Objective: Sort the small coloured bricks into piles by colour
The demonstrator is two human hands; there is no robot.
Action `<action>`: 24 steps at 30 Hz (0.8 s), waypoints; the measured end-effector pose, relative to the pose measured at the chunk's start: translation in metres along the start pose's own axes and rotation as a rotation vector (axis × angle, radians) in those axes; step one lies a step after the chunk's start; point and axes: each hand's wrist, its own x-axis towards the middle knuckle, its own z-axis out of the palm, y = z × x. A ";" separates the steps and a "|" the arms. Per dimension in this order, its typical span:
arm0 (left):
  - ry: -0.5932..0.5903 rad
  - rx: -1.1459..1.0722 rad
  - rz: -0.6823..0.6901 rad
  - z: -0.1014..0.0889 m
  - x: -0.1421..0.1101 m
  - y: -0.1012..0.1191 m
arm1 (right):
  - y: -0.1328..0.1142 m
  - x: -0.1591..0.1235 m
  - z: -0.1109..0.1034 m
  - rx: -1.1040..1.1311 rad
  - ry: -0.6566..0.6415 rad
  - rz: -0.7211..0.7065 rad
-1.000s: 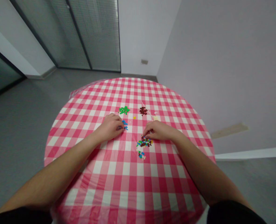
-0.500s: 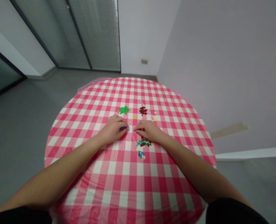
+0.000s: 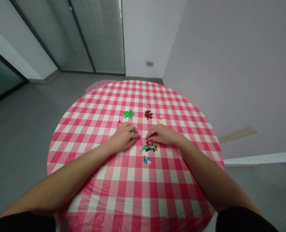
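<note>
My left hand (image 3: 125, 137) rests on the checked cloth with fingers curled and the fingertips pressed together. A few small blue pieces (image 3: 132, 131) show between its fingers; I cannot tell whether they are held or lie beneath. My right hand (image 3: 163, 134) is closed in a pinch just above a mixed pile of small coloured pieces (image 3: 149, 147), apart from the left fingertips. What sits in that pinch is too small to make out. A smaller mixed cluster (image 3: 146, 160) lies nearer me.
Beyond my hands lie green pieces (image 3: 128, 114), dark brown pieces (image 3: 148, 114), a yellow piece (image 3: 139, 122), pale cream pieces (image 3: 162, 122) and tiny red pieces (image 3: 119, 121). The round table (image 3: 123, 177) wears a red-and-white checked cloth. A wall (image 3: 230, 64) stands to the right.
My left hand has shifted right and slightly nearer me, uncovering the red pieces and covering more of the blue ones. My right hand has drawn back to the right, towards the mixed pile.
</note>
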 end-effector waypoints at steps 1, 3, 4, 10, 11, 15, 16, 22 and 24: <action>-0.006 0.003 -0.003 0.000 0.000 0.000 | -0.001 0.001 0.000 -0.009 0.001 -0.007; -0.019 0.004 -0.011 -0.001 0.000 0.000 | -0.004 0.001 0.001 -0.027 0.006 -0.015; -0.025 0.004 -0.014 -0.002 0.000 0.000 | -0.006 0.002 0.002 -0.039 0.008 -0.018; -0.050 -0.009 -0.035 -0.009 -0.003 -0.004 | -0.004 0.011 0.015 -0.128 0.227 0.075; -0.056 -0.012 -0.041 -0.010 -0.003 -0.005 | -0.003 0.014 0.017 -0.126 0.278 0.114; -0.060 -0.024 -0.059 -0.015 -0.004 -0.008 | -0.001 0.019 0.016 -0.086 0.314 0.249; -0.060 -0.026 -0.060 -0.016 -0.004 -0.008 | -0.001 0.018 0.014 -0.075 0.299 0.272; -0.033 -0.031 -0.056 -0.015 -0.004 -0.009 | 0.001 0.012 0.004 0.010 0.242 0.329; -0.013 -0.032 -0.054 -0.013 -0.004 -0.010 | 0.003 0.011 0.006 0.020 0.252 0.302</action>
